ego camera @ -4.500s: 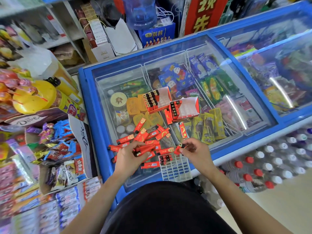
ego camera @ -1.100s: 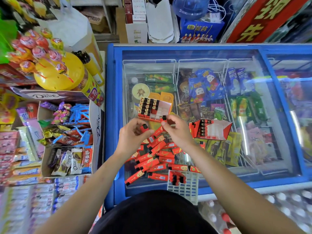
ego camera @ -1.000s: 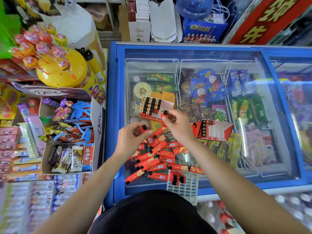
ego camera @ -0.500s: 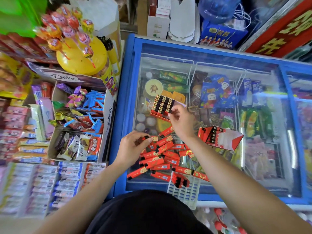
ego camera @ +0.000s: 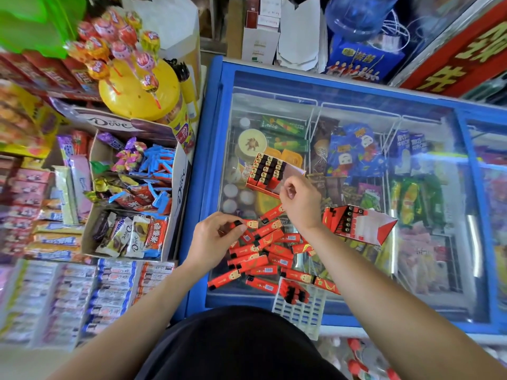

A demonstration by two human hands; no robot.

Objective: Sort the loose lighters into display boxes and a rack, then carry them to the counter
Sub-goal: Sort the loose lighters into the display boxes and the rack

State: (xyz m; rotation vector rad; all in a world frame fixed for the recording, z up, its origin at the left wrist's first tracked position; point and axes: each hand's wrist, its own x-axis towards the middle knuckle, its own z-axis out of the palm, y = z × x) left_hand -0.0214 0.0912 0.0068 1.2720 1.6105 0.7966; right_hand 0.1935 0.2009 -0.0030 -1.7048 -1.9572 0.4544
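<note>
Several loose red lighters (ego camera: 270,255) lie in a heap on the glass lid of a blue chest freezer (ego camera: 212,160). My left hand (ego camera: 215,238) pinches one red lighter (ego camera: 238,224) at the heap's left edge. My right hand (ego camera: 300,201) hovers with curled fingers at the near right corner of a red display box (ego camera: 264,171) that holds rows of black-topped lighters; what its fingertips hold is hidden. A second red display box (ego camera: 356,223), partly filled, lies to the right. A white rack (ego camera: 301,311) with a few lighters (ego camera: 295,291) stands at the near edge.
Left of the freezer is an open Dove carton (ego camera: 179,187) full of sweets, with a yellow lollipop tub (ego camera: 137,91) behind it. Shelves of packets fill the left. A blue water bottle (ego camera: 359,15) stands beyond the freezer. Red-capped bottles (ego camera: 356,360) sit at the lower right.
My right hand carried a lighter from the heap up to the far display box and now sits at its edge. My left hand stayed at the heap and took hold of a lighter.
</note>
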